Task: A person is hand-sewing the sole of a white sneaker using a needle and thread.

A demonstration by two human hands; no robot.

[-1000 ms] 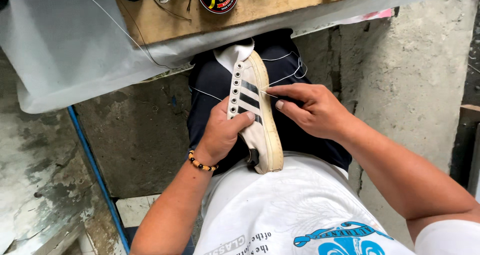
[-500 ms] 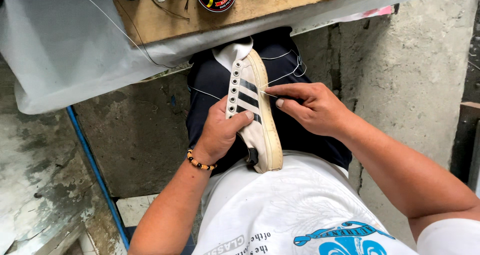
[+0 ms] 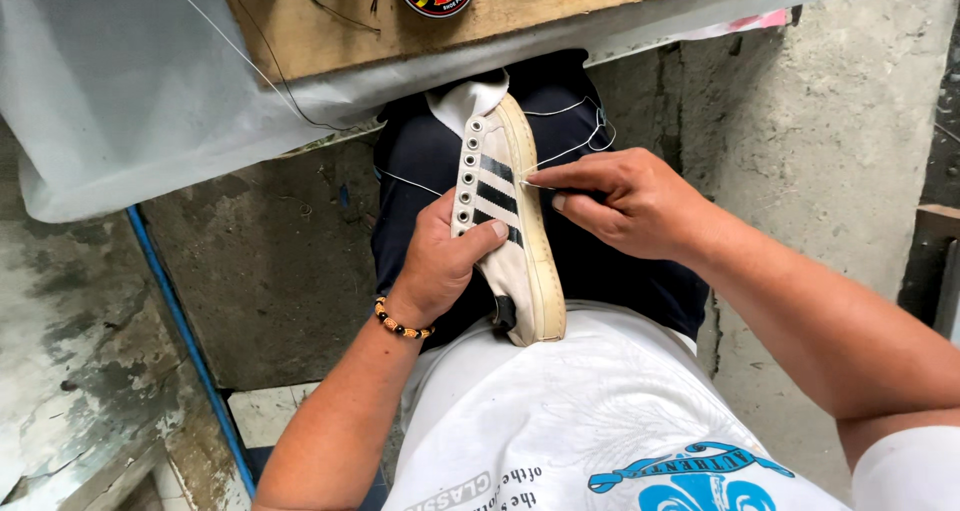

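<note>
1. Barely shifted since a second ago: right hand point(image 3: 630, 206) sits a touch nearer the sole edge, left hand point(image 3: 440, 266) grips as before, sneaker point(image 3: 505, 221) unmoved on the lap.
2. Sneaker lies on its side across dark trousers point(image 3: 420, 161), toe away from the body, heel against the white shirt point(image 3: 560, 421).
3. Progress, judged: stitching along the sole edge point(image 3: 540, 261) under way; pale thread point(image 3: 575, 151) runs off the toe end, no stitches clearly readable, so share done cannot be told.
4. Left hand: fingers closed around the upper, thumb across the striped side, beaded bracelet point(image 3: 400, 323) at the wrist.
5. Right hand: forefinger and thumb pinched tight at the sole edge, on thread or needle, too small to tell.
</note>
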